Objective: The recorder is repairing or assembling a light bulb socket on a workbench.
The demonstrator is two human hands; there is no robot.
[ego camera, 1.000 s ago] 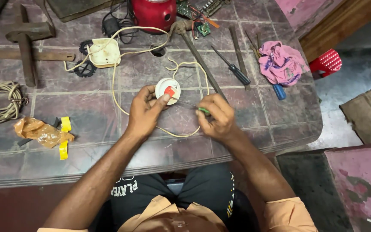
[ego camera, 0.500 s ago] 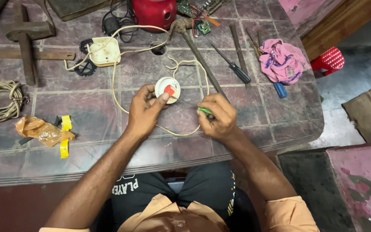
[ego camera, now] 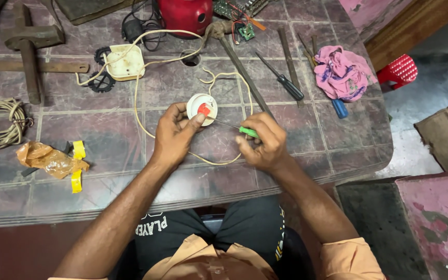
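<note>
Our left hand (ego camera: 175, 132) grips the round white switch (ego camera: 201, 108) at the table's (ego camera: 307, 150) middle; our right hand (ego camera: 265, 145) clenches a green-handled screwdriver (ego camera: 237, 127), tip touching the switch.

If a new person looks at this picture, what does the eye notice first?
At the centre, the left hand steadies a round white fitting with a red part, while the right hand points a green-handled screwdriver at it. A crumpled pink cloth lies on the tiled table, upper right.

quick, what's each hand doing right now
Left hand: closed on the round white fitting.
Right hand: closed on the green-handled screwdriver.
</note>
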